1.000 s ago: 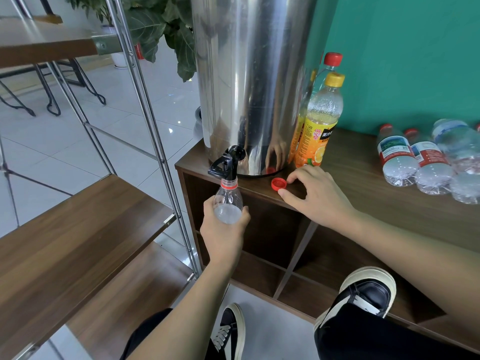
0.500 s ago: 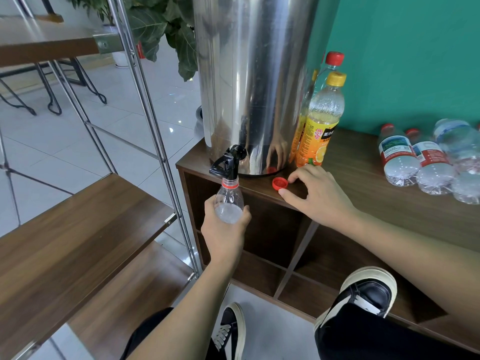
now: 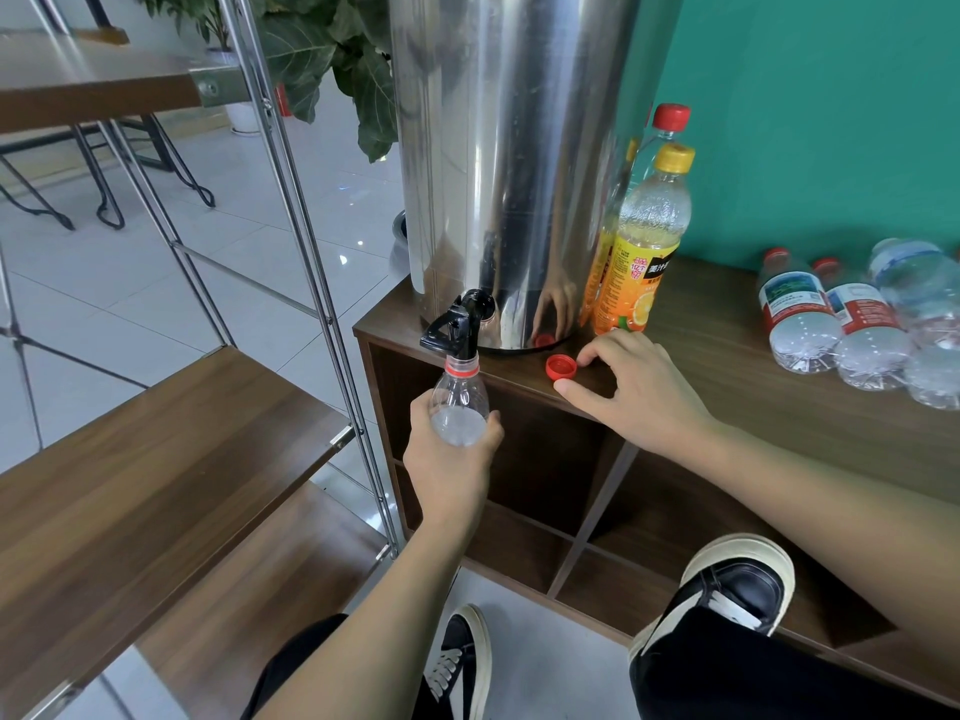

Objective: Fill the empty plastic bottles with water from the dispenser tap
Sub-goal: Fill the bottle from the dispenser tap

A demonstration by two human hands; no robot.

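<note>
Both grips: left hand [image 3: 451, 462] wraps bottle [image 3: 459, 402]; right hand [image 3: 636, 394] seemingly relaxed.

Bright, even daylight fills the scene, with small glare spots on the glossy floor tiles [image 3: 343, 259]. The steel dispenser [image 3: 511, 163] mirrors its surroundings in streaks. Shadows are soft. Focus is sharp throughout; wide-angle distortion bends the shelf rails [image 3: 291, 200] toward the edges.

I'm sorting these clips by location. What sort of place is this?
Probably an office or café-style common area, not a home kitchen: a large steel water dispenser stands on a wooden cubby cabinet, with glossy tiled floor, a potted plant and metal-framed shelving nearby.
</note>
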